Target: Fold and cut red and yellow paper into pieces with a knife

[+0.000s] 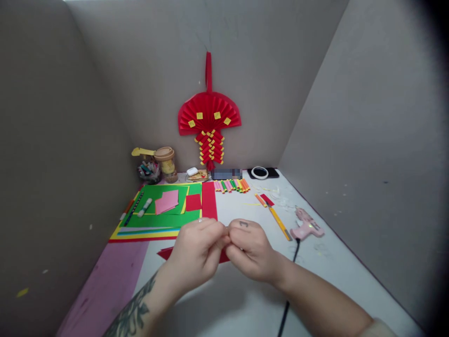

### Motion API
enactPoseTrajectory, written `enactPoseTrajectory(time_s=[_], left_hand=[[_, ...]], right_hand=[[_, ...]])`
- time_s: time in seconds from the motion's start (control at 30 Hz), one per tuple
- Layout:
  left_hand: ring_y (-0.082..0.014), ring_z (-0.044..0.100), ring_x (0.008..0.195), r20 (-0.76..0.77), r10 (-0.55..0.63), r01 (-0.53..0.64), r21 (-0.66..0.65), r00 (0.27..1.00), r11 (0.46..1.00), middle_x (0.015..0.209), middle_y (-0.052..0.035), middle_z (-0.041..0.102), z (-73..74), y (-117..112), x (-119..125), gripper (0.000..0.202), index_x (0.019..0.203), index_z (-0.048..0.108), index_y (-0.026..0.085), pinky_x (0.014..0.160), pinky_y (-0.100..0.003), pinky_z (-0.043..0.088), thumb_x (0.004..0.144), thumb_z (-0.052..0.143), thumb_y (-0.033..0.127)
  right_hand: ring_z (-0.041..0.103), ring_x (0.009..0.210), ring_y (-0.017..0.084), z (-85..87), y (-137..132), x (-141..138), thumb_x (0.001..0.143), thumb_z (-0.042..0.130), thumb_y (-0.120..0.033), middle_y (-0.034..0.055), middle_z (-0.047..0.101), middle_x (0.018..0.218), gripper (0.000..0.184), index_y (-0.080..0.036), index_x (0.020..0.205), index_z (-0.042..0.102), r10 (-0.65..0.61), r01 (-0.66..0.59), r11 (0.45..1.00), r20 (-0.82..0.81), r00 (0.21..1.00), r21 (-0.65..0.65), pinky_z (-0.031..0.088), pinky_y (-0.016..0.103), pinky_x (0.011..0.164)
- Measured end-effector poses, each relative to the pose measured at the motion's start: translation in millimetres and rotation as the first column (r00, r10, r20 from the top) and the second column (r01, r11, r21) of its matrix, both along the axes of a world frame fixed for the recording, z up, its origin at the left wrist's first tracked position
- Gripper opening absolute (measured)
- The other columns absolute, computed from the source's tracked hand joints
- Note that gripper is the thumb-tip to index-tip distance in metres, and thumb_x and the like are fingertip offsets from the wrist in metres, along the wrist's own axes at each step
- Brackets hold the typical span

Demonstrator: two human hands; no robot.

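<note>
My left hand point(197, 252) and my right hand point(251, 250) meet above the white table point(336, 271), fingers curled and fingertips pinched together. Both pinch a piece of red paper point(164, 253). Only its edges show below the knuckles, and the hands hide the rest. A long red paper strip point(209, 200) lies just beyond the hands.
A stack of green, yellow and red sheets point(159, 220) with pink and red squares lies left. Rolled paper tubes point(232, 186) line the back. A pink glue gun point(306, 224) with a black cord, a yellow ruler point(279, 223), a pen jar point(149, 171), and a red fan decoration point(209, 122) on the wall.
</note>
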State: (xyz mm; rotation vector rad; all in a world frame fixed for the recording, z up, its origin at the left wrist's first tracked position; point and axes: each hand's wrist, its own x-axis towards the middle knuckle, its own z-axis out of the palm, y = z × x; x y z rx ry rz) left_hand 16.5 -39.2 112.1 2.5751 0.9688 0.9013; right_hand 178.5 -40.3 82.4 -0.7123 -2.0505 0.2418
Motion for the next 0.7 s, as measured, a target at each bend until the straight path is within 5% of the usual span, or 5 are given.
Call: enactPoseTrajectory(time_s=[0.43, 0.7], left_hand=[[-0.0101, 0.051, 0.058, 0.177, 0.062, -0.074, 0.064, 0.982, 0.995, 0.06, 0.0013, 0.055, 9.1, 6, -12, 0.017, 0.072, 0.055, 0.018, 0.057, -0.021, 0.038, 0.086, 0.046, 0.015], [-0.009, 0.051, 0.057, 0.205, 0.11, -0.121, 0.044, 0.973, 0.992, 0.061, 0.0016, 0.056, 10.1, 6, -14, 0.017, 0.073, 0.057, 0.017, 0.056, -0.019, 0.038, 0.087, 0.046, 0.017]], right_hand=[[0.049, 0.064, 0.014, 1.7, -1, 2, 0.09, 0.041, -0.019, 0.0035, 0.052, 0.066, 0.02, -0.019, 0.07, 0.045, 0.013, -0.015, 0.998, -0.041, 0.999, -0.055, 0.04, 0.026, 0.059], [0.037, 0.053, 0.011, -2.6, 2, 5, 0.093, 0.042, -0.03, -0.0019, 0.038, 0.056, 0.034, -0.02, 0.061, 0.036, -0.07, 0.072, 0.995, -0.038, 0.997, 0.067, 0.03, 0.025, 0.052]])
